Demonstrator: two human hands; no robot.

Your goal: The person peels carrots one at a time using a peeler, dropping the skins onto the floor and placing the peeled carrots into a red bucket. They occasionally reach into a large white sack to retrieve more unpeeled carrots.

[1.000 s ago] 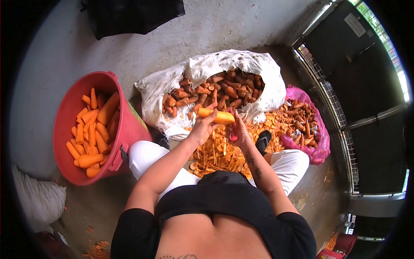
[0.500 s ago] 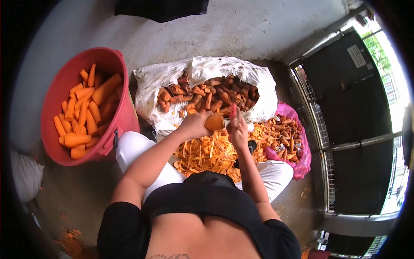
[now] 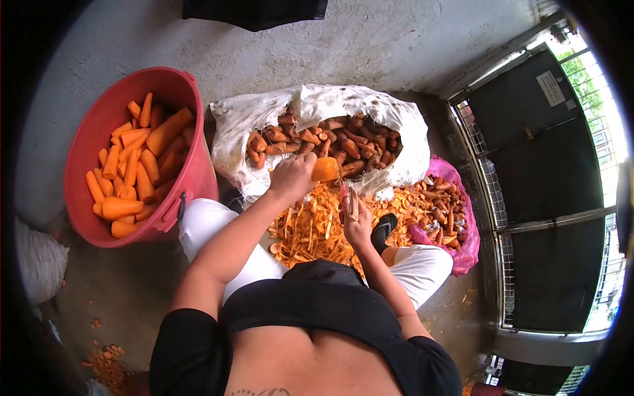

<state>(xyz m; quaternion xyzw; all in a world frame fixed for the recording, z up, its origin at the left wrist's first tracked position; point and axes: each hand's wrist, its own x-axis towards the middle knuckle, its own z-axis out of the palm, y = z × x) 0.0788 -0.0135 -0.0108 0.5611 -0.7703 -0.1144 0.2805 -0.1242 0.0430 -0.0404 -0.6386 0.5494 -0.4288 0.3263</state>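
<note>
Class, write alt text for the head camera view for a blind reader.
A person's left hand grips an orange carrot while the right hand holds a red-handled peeler above a heap of orange peelings. A red plastic tub of peeled carrots stands left, a white sack of unpeeled carrots ahead.

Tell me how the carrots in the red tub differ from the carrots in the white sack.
The tub carrots are bright orange and peeled; the sack carrots are dull brown and unpeeled. The tub carrots lie in a rigid red tub; the sack carrots lie in a soft white sack with its rim rolled down. Both heaps hold whole carrots.
</note>
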